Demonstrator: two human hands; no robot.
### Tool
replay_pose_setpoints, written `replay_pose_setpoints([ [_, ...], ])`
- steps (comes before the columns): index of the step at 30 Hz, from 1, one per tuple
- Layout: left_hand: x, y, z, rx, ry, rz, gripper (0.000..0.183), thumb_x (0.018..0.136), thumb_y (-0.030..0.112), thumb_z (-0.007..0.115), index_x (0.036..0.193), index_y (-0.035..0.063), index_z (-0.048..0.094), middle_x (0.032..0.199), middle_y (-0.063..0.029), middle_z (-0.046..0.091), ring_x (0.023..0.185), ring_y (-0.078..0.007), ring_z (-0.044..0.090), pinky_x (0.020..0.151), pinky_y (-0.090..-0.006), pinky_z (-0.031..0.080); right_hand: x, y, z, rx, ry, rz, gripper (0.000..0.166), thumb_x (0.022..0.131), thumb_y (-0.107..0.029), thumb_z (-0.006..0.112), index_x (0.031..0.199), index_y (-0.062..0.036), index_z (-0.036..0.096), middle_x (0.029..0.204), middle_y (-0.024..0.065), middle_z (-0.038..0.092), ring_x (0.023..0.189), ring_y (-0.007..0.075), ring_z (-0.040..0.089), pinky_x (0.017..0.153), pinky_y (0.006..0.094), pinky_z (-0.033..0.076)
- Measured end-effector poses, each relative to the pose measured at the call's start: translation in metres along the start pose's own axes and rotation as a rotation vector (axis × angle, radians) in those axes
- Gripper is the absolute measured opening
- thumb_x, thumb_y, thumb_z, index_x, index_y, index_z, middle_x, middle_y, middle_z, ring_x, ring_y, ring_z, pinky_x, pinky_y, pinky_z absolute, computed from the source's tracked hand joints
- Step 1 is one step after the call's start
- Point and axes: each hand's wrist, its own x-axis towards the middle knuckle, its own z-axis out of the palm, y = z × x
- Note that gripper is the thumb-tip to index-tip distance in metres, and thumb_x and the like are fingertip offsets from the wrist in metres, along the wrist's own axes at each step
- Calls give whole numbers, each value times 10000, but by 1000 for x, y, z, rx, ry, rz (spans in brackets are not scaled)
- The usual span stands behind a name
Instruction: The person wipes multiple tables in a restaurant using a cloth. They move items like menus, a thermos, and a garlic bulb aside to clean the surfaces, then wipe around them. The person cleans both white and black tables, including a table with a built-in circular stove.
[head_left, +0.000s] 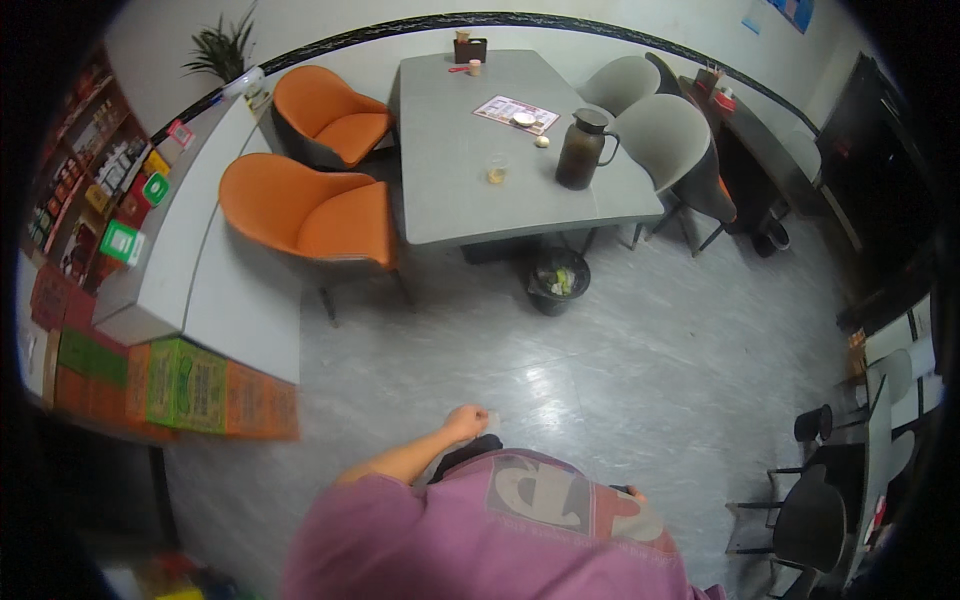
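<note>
My left hand (466, 421) is low at the centre, its fingers closed on a small translucent object (491, 424) that is too blurred to name. Only a bit of my right hand (637, 493) shows past the shirt, beside a small dark thing; whether it grips that thing is hidden. Ahead stands a grey table (450, 208) bearing a dark pitcher (580, 154) with a handle, a clear cup (496, 169) with yellowish liquid, a small round white item (541, 141), and a printed sheet (495, 110) with a small white dish (523, 119) on it.
Two orange chairs (322, 214) stand left of the table, grey chairs (660, 139) at its right. A black waste bin (553, 301) holding refuse sits before it. A white counter (225, 292) and stacked cartons (187, 386) line the left. A dark chair (810, 517) is at lower right.
</note>
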Motion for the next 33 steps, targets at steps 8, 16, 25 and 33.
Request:
replay_pose_setpoints([
  [8,187,74,-103,33,181,12,470,873,239,681,1323,105,652,1113,-175,745,1050,-346,707,927,-440,554,95,-168,-52,-8,164,-40,500,828,-120,725,1296,25,627,1142,262,723,1082,362,708,934,440,546],
  [16,286,165,-164,-73,407,100,602,849,119,774,1417,82,579,1217,-108,700,1086,-222,649,972,-369,530,289,-377,-84,262,274,-279,572,877,-170,699,1407,-3,566,1275,249,681,1175,358,663,1026,403,503],
  [25,366,182,-246,-80,688,-101,839,824,121,805,1538,-3,383,1377,-194,591,1204,-280,597,1024,-413,510,512,-600,-151,196,462,-721,555,869,-63,668,1413,-76,561,1395,227,580,1313,420,543,1113,447,434],
  [33,441,238,-310,147,872,-59,1143,724,188,896,1614,31,195,1562,-273,348,1397,-420,431,1165,-476,381,615,-650,-106,-401,380,-731,591,953,-294,671,1501,-141,510,1615,188,387,1482,428,341,1205,507,326],
])
